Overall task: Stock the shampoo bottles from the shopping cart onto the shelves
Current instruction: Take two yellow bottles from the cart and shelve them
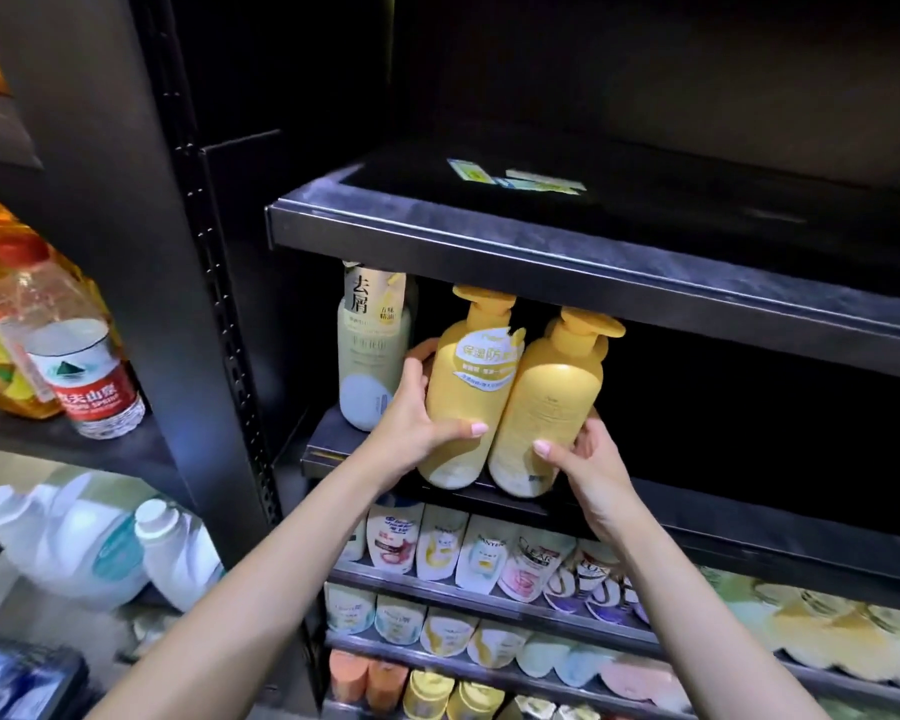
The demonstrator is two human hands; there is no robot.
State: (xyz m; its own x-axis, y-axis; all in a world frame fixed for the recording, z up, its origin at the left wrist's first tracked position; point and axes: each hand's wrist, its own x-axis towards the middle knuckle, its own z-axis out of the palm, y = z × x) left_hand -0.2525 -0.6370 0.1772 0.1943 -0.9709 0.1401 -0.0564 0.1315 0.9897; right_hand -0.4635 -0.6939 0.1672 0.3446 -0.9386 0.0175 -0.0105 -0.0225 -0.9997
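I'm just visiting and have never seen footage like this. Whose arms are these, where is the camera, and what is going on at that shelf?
There is no machine here: a person wears a camera on the head, so you look down along their own arms. The left hand grips one yellow pump bottle, and the right hand grips a second yellow bottle beside it. Both bottles sit at the front edge of a dark shelf, leaning slightly. A pale green bottle stands to their left. The shelves below hold rows of smaller packs; on the far left are a water bottle and white jugs.
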